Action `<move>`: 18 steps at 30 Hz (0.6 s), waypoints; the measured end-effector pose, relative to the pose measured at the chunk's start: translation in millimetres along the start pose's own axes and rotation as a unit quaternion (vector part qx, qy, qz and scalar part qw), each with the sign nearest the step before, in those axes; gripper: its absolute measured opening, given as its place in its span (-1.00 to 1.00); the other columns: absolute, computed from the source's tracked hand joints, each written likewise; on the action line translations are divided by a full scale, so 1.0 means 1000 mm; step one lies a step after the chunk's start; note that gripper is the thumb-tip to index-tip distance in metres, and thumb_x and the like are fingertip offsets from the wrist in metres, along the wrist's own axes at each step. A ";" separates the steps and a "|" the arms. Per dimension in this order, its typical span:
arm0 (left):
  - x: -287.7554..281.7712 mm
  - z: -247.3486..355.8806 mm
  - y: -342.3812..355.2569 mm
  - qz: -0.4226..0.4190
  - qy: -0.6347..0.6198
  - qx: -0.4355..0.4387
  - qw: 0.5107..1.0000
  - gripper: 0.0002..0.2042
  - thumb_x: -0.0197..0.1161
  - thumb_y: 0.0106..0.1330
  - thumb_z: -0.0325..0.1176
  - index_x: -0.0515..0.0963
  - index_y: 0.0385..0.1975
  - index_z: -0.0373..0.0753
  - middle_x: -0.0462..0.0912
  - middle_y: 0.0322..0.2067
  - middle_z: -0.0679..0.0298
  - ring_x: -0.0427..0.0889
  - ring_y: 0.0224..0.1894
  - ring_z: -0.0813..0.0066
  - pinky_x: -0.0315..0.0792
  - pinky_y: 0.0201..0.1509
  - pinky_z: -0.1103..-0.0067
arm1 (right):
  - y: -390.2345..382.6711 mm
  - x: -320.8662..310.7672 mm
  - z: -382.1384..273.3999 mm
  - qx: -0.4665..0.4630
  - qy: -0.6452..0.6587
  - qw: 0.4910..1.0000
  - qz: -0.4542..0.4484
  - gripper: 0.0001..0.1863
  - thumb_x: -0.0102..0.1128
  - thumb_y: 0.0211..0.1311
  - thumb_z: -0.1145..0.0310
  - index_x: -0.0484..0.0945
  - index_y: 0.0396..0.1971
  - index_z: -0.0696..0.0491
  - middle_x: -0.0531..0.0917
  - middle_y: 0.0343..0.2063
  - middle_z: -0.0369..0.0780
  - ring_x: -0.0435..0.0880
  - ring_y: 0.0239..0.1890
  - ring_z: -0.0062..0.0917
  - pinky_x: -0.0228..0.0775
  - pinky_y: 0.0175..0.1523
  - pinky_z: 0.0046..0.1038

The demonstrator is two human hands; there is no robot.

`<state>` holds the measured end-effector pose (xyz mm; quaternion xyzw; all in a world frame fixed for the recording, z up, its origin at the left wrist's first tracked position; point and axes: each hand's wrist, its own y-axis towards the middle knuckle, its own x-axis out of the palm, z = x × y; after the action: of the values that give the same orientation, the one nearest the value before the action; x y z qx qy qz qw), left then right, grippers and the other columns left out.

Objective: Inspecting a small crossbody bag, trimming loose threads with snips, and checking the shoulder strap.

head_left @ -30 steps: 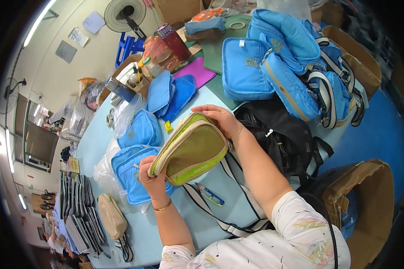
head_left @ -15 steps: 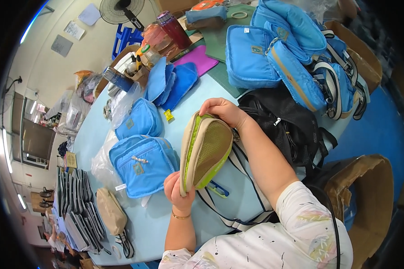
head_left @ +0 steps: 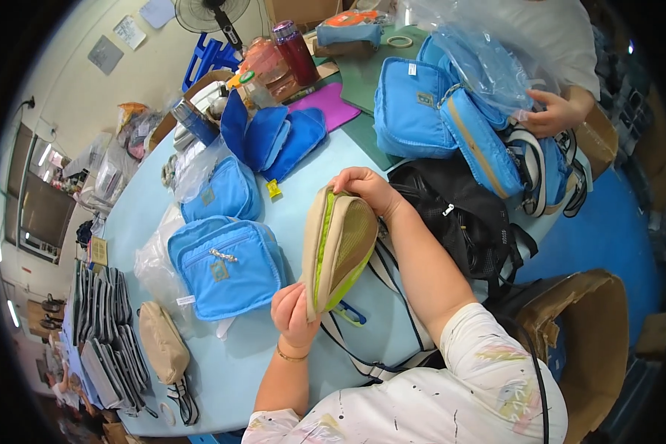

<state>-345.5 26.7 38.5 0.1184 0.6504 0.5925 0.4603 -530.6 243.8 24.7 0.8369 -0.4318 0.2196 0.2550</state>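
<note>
Between my two hands I hold a beige zippered pouch [head_left: 354,248] with a lime-green zip strip and a mesh side, tilted upright above the table. My right hand [head_left: 368,190] pinches its top end; my left hand [head_left: 294,314] grips the bottom end. Just left of it lies a blue square bag [head_left: 229,270] with a zip pocket, and behind that a smaller blue bag [head_left: 223,189]. Below the pouch a striped strap [head_left: 392,318] and a blue-handled tool [head_left: 350,314], partly hidden, rest on the tabletop.
Blue bags [head_left: 418,107] are heaped at the far right, where a co-worker's hand [head_left: 559,112] touches them beside clear plastic. A black mesh bag [head_left: 459,214] lies right of my forearm. At left are stacked grey pieces [head_left: 115,337] and a beige pouch [head_left: 163,340]. A cardboard box [head_left: 581,348] stands right.
A co-worker's arm and clear plastic have come in over the blue bags at the far right. The blue fabric pieces at the back lie differently. My hands keep hold of the pouch.
</note>
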 end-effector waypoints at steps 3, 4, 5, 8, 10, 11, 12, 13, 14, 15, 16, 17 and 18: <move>0.002 0.002 0.001 -0.018 0.010 0.000 1.000 -0.66 0.28 0.10 -0.55 0.41 -0.10 -0.34 0.51 -0.18 0.09 0.57 -0.25 0.14 0.48 -0.21 0.39 | 0.000 -0.002 0.001 -0.007 0.010 1.000 0.000 -0.84 0.01 0.22 0.59 0.61 -0.44 0.13 0.66 -0.33 -0.21 0.61 -0.26 -0.57 0.46 -0.08 -0.55; 0.003 0.005 0.003 -0.001 0.001 -0.007 1.000 -0.63 0.28 0.09 -0.56 0.39 -0.08 -0.33 0.51 -0.18 0.08 0.57 -0.26 0.15 0.49 -0.24 0.40 | 0.000 -0.003 0.001 -0.009 0.016 1.000 0.003 -0.84 0.01 0.20 0.60 0.60 -0.47 0.13 0.66 -0.34 -0.22 0.60 -0.27 -0.57 0.46 -0.09 -0.55; 0.005 0.007 0.004 0.016 -0.008 -0.014 1.000 -0.61 0.28 0.07 -0.57 0.38 -0.06 -0.33 0.51 -0.18 0.06 0.57 -0.27 0.17 0.50 -0.27 0.41 | 0.000 -0.003 0.001 -0.010 0.018 1.000 0.004 -0.84 0.01 0.20 0.60 0.60 -0.47 0.13 0.66 -0.34 -0.22 0.60 -0.27 -0.57 0.46 -0.09 -0.55; 0.009 0.009 0.005 0.044 -0.050 -0.008 0.998 -0.54 0.28 0.12 -0.47 0.30 0.03 -0.29 0.47 -0.12 0.01 0.55 -0.25 0.16 0.48 -0.25 0.40 | 0.002 -0.004 0.001 -0.003 0.034 0.999 -0.007 -0.82 0.00 0.18 0.62 0.58 -0.52 0.13 0.65 -0.35 -0.22 0.59 -0.29 -0.57 0.45 -0.12 -0.55; 0.007 0.012 0.008 0.034 -0.065 -0.001 0.997 -0.53 0.27 0.14 -0.43 0.28 0.06 -0.28 0.45 -0.10 -0.01 0.55 -0.26 0.16 0.47 -0.26 0.40 | 0.002 -0.003 0.001 0.004 0.048 0.999 -0.002 -0.81 -0.02 0.15 0.64 0.56 -0.55 0.12 0.64 -0.36 -0.22 0.59 -0.30 -0.56 0.45 -0.12 -0.55; 0.006 0.012 0.009 0.028 -0.080 0.005 0.996 -0.51 0.25 0.17 -0.38 0.26 0.08 -0.28 0.44 -0.09 -0.02 0.55 -0.26 0.16 0.47 -0.26 0.39 | 0.002 -0.002 0.000 0.005 0.050 0.999 -0.003 -0.81 -0.02 0.15 0.64 0.56 -0.55 0.12 0.64 -0.36 -0.22 0.59 -0.30 -0.56 0.45 -0.12 -0.55; 0.004 0.012 0.009 0.027 -0.078 0.004 0.997 -0.51 0.25 0.17 -0.38 0.26 0.08 -0.28 0.44 -0.09 -0.02 0.55 -0.26 0.16 0.47 -0.26 0.39 | 0.001 -0.001 -0.002 -0.005 0.057 0.998 -0.004 -0.81 -0.01 0.16 0.64 0.55 -0.56 0.12 0.64 -0.37 -0.22 0.59 -0.31 -0.55 0.45 -0.13 -0.55; 0.003 0.012 0.008 0.009 -0.094 0.007 0.995 -0.50 0.25 0.18 -0.35 0.26 0.10 -0.28 0.45 -0.09 -0.03 0.54 -0.24 0.16 0.46 -0.24 0.39 | 0.001 -0.001 -0.002 -0.014 0.065 0.998 -0.008 -0.81 -0.01 0.16 0.63 0.55 -0.58 0.11 0.64 -0.38 -0.21 0.59 -0.31 -0.54 0.45 -0.14 -0.54; 0.002 0.013 0.009 -0.009 -0.110 0.009 0.994 -0.49 0.24 0.18 -0.33 0.26 0.12 -0.28 0.45 -0.08 -0.03 0.53 -0.22 0.15 0.46 -0.23 0.38 | 0.002 -0.003 -0.002 -0.012 0.066 0.998 -0.010 -0.81 -0.01 0.16 0.63 0.55 -0.58 0.11 0.64 -0.38 -0.21 0.59 -0.31 -0.54 0.45 -0.14 -0.54; 0.002 0.015 0.010 -0.009 -0.107 0.007 0.994 -0.49 0.24 0.18 -0.33 0.26 0.12 -0.28 0.45 -0.08 -0.03 0.53 -0.22 0.15 0.46 -0.23 0.38 | 0.002 -0.005 -0.003 -0.026 0.094 0.995 -0.031 -0.80 0.00 0.17 0.63 0.54 -0.59 0.11 0.64 -0.39 -0.20 0.59 -0.32 -0.53 0.46 -0.15 -0.53; 0.004 0.019 0.016 -0.027 -0.099 0.011 0.995 -0.49 0.23 0.19 -0.33 0.27 0.12 -0.30 0.46 -0.08 -0.04 0.53 -0.22 0.15 0.46 -0.22 0.38 | 0.000 -0.008 -0.003 -0.041 0.119 0.991 -0.046 -0.80 0.00 0.17 0.62 0.53 -0.60 0.11 0.64 -0.39 -0.19 0.59 -0.32 -0.52 0.46 -0.16 -0.52; -0.001 0.024 0.026 -0.045 -0.082 0.016 0.995 -0.49 0.23 0.19 -0.33 0.27 0.13 -0.32 0.47 -0.08 -0.05 0.53 -0.22 0.14 0.46 -0.21 0.38 | 0.003 -0.002 -0.004 -0.052 0.122 0.990 -0.039 -0.80 0.01 0.20 0.60 0.52 -0.59 0.08 0.64 -0.41 -0.20 0.60 -0.35 -0.50 0.47 -0.21 -0.52; -0.007 0.028 0.038 -0.045 -0.074 0.018 0.996 -0.49 0.23 0.19 -0.33 0.27 0.13 -0.32 0.47 -0.08 -0.05 0.53 -0.22 0.14 0.46 -0.21 0.38 | 0.005 0.004 -0.005 -0.051 0.125 0.990 -0.047 -0.80 0.01 0.20 0.60 0.52 -0.59 0.08 0.64 -0.41 -0.20 0.60 -0.35 -0.50 0.47 -0.21 -0.52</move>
<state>-336.1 51.1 78.7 0.1404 0.6297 0.5493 0.5310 -533.7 241.8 32.5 0.8080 -0.3670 0.2882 0.3597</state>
